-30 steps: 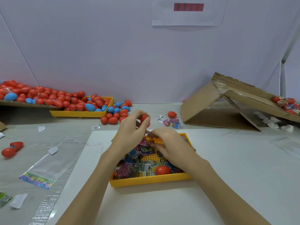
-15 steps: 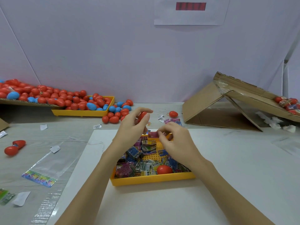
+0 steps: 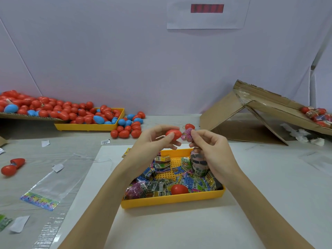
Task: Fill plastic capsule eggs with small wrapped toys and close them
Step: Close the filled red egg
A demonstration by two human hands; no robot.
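Note:
My left hand (image 3: 152, 139) holds a red capsule egg (image 3: 173, 134) above the far edge of a yellow tray (image 3: 172, 199). My right hand (image 3: 208, 144) pinches a small pink wrapped toy (image 3: 186, 134) right beside the egg's open side. The tray holds several small wrapped toys (image 3: 161, 187) and one red egg (image 3: 179, 189). Whether the held egg is a half or a whole one is hard to tell.
A second yellow tray (image 3: 89, 126) and a cardboard sheet at the far left carry several red and blue eggs (image 3: 68, 112). Loose eggs (image 3: 128, 131) lie near it. An open red egg (image 3: 12, 166) and clear bags (image 3: 53, 184) lie left. A folded cardboard box (image 3: 260, 115) stands right.
My right hand has lifted the pink wrapped toy out of the tray up to the red egg in my left hand. Both hands have risen a little.

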